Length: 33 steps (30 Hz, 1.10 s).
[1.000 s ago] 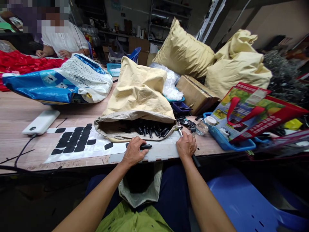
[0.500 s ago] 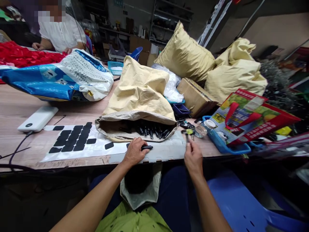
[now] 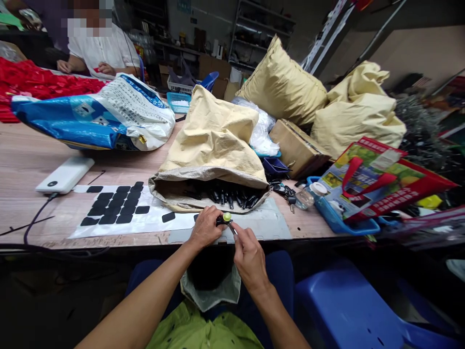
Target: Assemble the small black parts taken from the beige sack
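Note:
My left hand (image 3: 208, 227) is closed on a small black tube-like piece (image 3: 219, 221), just above the grey board (image 3: 271, 223) at the table's front edge. In my right hand (image 3: 251, 257) is a small hammer (image 3: 227, 218), gripped by its thin handle. Its yellow-green face lies over the end of the black piece; whether they touch I cannot tell. Behind my hands a beige sack (image 3: 218, 131) lies with its mouth facing me, and several black pieces (image 3: 230, 198) show inside. On my lap an open grey-lined bag (image 3: 214, 298) has a dark inside.
Black stickers (image 3: 119, 203) on a white sheet lie left of the sack, near a white power bank (image 3: 65, 175). Keys (image 3: 291, 201), a clear jar (image 3: 307, 198) and a blue basket (image 3: 334, 218) stand to the right. Across the table sits a person in white (image 3: 105, 48).
My right hand has swung the hammer leftward from the board's right side to the black piece at my left hand. My left hand keeps its hold. The view has shifted slightly.

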Available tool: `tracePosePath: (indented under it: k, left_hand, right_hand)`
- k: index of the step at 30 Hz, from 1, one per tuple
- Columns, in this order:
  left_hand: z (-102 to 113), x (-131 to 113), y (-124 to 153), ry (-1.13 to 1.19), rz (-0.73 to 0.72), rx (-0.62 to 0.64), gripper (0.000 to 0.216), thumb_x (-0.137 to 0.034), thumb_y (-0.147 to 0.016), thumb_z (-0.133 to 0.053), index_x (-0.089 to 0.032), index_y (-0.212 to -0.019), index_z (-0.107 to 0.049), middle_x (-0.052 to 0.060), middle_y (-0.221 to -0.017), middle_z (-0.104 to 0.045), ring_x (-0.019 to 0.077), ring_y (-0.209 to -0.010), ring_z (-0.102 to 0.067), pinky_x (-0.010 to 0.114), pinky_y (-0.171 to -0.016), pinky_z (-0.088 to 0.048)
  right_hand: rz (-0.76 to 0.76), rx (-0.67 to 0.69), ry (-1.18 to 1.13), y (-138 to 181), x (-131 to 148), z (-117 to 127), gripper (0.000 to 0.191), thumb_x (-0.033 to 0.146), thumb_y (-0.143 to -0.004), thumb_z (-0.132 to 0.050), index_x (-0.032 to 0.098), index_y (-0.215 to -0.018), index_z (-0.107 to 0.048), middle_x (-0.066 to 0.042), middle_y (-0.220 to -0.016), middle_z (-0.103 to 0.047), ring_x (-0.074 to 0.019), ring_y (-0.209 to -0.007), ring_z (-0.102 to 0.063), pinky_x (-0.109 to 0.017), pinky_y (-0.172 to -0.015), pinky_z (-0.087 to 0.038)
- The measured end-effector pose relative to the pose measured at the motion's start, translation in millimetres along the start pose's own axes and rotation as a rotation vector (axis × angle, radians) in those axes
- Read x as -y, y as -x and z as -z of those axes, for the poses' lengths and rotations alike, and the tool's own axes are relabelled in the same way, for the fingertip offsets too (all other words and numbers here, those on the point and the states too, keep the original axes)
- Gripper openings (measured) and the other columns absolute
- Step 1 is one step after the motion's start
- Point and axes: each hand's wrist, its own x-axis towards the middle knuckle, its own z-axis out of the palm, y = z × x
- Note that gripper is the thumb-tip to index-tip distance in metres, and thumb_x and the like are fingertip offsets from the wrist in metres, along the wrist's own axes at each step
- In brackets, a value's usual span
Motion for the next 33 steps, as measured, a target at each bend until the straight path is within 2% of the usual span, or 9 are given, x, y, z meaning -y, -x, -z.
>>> tracePosePath:
  k: [4, 9, 12, 16, 19, 21, 26, 29, 33]
  left_hand:
    - [-0.6, 0.0, 1.0, 0.035, -0.012, -0.003, 0.016, -0.021, -0.078, -0.075, -0.022, -0.091, -0.065, 0.002, -0.094, -0.063, 0.0238, -0.096, -0.053, 0.037, -0.086, -0.041]
    - [-0.8, 0.7, 0.4, 0.039, -0.008, -0.015, 0.015, -0.021, -0.078, -0.074, -0.022, -0.090, -0.064, 0.002, -0.094, -0.063, 0.0238, -0.096, -0.053, 0.038, -0.087, -0.041]
    - [0.1, 1.7, -0.4, 0.048, -0.024, 0.013, 0.014, -0.024, -0.082, -0.072, -0.021, -0.092, -0.063, 0.002, -0.095, -0.063, 0.0235, -0.096, -0.052, 0.038, -0.086, -0.041]
    - [1.4, 4.1, -0.2, 0.069, -0.053, 0.029, 0.011, -0.029, -0.091, -0.065, -0.021, -0.097, -0.063, 0.003, -0.096, -0.063, 0.0228, -0.095, -0.052, 0.038, -0.087, -0.040]
    - [1.3, 6.5, 0.1, 0.075, -0.058, 0.034, 0.013, -0.031, -0.096, -0.057, -0.021, -0.099, -0.064, 0.003, -0.097, -0.063, 0.0225, -0.096, -0.052, 0.038, -0.088, -0.039]
    - [0.9, 8.1, -0.3, 0.077, -0.059, 0.042, 0.017, -0.032, -0.099, -0.051, -0.021, -0.100, -0.065, 0.003, -0.097, -0.063, 0.0222, -0.096, -0.052, 0.038, -0.089, -0.039]
    - [0.8, 10.5, -1.3, 0.064, -0.064, 0.080, 0.032, -0.033, -0.105, -0.037, -0.021, -0.097, -0.066, 0.004, -0.097, -0.065, 0.0213, -0.095, -0.053, 0.039, -0.092, -0.038]
    - [1.2, 9.9, -0.7, 0.064, -0.062, 0.078, 0.036, -0.035, -0.106, -0.035, -0.021, -0.095, -0.066, 0.005, -0.095, -0.065, 0.0214, -0.094, -0.054, 0.038, -0.090, -0.039]
    - [1.8, 8.8, 0.9, 0.106, -0.057, 0.056, 0.038, -0.036, -0.106, -0.034, -0.021, -0.095, -0.067, 0.005, -0.095, -0.066, 0.0213, -0.093, -0.055, 0.038, -0.090, -0.040]
  right_hand:
    - [-0.027, -0.081, 0.018, 0.6, -3.3, 2.2, 0.042, 0.022, -0.102, -0.041, 0.023, -0.138, -0.062, -0.008, -0.104, -0.066, -0.0195, -0.094, -0.065, -0.029, -0.086, -0.052]
    - [-0.048, -0.051, -0.020, 1.4, -10.6, 5.9, 0.040, 0.024, -0.101, -0.042, 0.024, -0.134, -0.065, -0.007, -0.105, -0.067, -0.0192, -0.095, -0.066, -0.029, -0.087, -0.051]
    - [-0.109, -0.178, 0.015, -5.9, -26.6, 19.4, 0.040, 0.028, -0.101, -0.042, 0.022, -0.133, -0.066, -0.008, -0.106, -0.068, -0.0202, -0.096, -0.065, -0.031, -0.090, -0.050]
    - [-0.340, -0.318, 0.232, -31.3, -65.6, 45.4, 0.041, 0.027, -0.097, -0.048, 0.024, -0.133, -0.066, -0.009, -0.110, -0.066, -0.0229, -0.097, -0.063, -0.033, -0.087, -0.048]
    - [-0.545, -0.255, 0.363, -56.3, -95.7, 55.2, 0.043, 0.022, -0.095, -0.049, 0.027, -0.134, -0.067, -0.009, -0.111, -0.064, -0.0227, -0.098, -0.062, -0.032, -0.083, -0.046]
    - [-0.608, -0.193, 0.423, -72.2, -109.7, 53.6, 0.043, 0.020, -0.095, -0.048, 0.028, -0.132, -0.068, -0.009, -0.113, -0.063, -0.0227, -0.100, -0.060, -0.032, -0.083, -0.045]
    - [-0.535, -0.179, 0.541, -99.1, -121.7, 30.3, 0.042, 0.018, -0.096, -0.046, 0.026, -0.132, -0.067, -0.012, -0.109, -0.061, -0.0254, -0.104, -0.057, -0.033, -0.081, -0.043]
    - [-0.463, -0.239, 0.643, -103.9, -121.8, 16.8, 0.040, 0.017, -0.096, -0.046, 0.021, -0.131, -0.064, -0.014, -0.110, -0.059, -0.0273, -0.105, -0.055, -0.035, -0.079, -0.042]
    - [-0.397, -0.274, 0.729, -103.0, -121.6, 10.9, 0.036, 0.020, -0.097, -0.045, 0.018, -0.130, -0.061, -0.015, -0.109, -0.058, -0.0282, -0.105, -0.054, -0.036, -0.077, -0.041]
